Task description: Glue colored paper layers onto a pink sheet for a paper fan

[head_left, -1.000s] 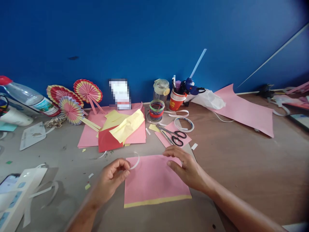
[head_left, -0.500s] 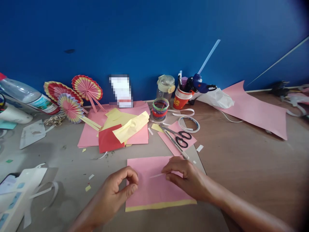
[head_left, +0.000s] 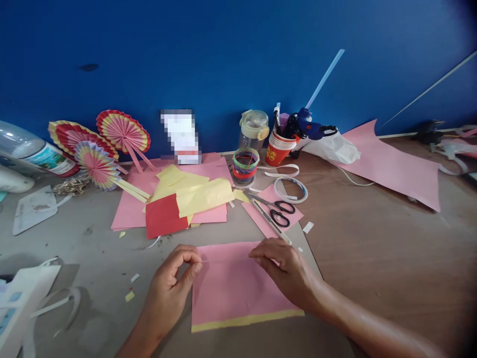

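Observation:
A pink paper sheet (head_left: 234, 288) with a yellow strip along its near edge lies on the table in front of me. My left hand (head_left: 173, 281) pinches one end of a thin white strip (head_left: 223, 259) at the sheet's top left corner. My right hand (head_left: 285, 271) rests on the sheet's upper right part, fingers curled, holding the strip's other end near the top edge. The strip runs stretched between both hands along that edge.
Black-handled scissors (head_left: 274, 211) lie on a small pink sheet just behind. A pile of pink, yellow and red paper (head_left: 179, 204), tape rolls (head_left: 290, 189), a cup of tools (head_left: 278, 149) and paper fans (head_left: 100, 149) stand further back. A large pink sheet (head_left: 395, 166) lies at right.
The curled white strip in my left hand has been drawn out straight between both hands and brought to the sheet's top edge. My right hand slid left and back up.

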`<act>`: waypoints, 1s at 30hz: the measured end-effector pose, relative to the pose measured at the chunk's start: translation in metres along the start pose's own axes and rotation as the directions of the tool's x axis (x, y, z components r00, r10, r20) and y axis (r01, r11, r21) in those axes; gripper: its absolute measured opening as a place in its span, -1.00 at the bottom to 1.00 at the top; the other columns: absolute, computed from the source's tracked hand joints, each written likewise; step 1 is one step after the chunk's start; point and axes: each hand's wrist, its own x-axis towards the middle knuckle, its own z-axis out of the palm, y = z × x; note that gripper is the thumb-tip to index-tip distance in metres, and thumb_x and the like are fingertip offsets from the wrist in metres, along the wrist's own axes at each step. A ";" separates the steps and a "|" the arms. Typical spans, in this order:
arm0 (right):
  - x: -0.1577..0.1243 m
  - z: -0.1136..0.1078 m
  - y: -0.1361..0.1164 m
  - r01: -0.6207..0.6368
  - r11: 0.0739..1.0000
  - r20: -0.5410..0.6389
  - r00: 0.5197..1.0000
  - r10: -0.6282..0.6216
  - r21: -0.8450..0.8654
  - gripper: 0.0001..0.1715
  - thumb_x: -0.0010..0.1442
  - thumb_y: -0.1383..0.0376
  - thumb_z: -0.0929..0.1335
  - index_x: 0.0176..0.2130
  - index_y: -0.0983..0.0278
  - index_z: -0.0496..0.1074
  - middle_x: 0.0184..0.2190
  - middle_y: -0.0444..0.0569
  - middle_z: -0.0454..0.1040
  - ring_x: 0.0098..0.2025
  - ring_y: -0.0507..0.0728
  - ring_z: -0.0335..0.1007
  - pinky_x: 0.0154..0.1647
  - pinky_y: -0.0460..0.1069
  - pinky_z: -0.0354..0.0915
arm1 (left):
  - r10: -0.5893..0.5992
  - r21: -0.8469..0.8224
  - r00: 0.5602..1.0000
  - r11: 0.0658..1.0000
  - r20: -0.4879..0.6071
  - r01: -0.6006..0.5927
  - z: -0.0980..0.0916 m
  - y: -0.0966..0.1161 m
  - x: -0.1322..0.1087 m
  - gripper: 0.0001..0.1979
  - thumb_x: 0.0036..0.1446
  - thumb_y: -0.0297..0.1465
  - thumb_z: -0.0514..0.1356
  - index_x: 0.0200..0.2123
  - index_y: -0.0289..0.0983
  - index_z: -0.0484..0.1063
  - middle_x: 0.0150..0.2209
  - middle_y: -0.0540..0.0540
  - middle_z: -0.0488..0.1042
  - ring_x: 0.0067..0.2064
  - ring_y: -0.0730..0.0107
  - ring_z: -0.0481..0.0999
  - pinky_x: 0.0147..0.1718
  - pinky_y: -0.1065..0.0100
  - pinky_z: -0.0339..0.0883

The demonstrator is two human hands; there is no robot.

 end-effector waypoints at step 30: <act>0.017 0.015 -0.007 -0.107 0.994 0.046 0.993 0.107 -0.011 -0.82 0.17 0.43 0.22 -0.30 0.25 0.38 -0.54 -0.17 0.34 -0.49 0.01 0.25 -0.43 -0.10 0.19 | -0.016 0.247 0.969 0.966 -0.246 0.079 0.010 -0.022 -0.001 -0.79 0.16 -0.21 0.12 -0.41 -0.19 0.44 -0.34 -0.03 0.51 -0.23 0.30 0.48 -0.15 0.27 0.28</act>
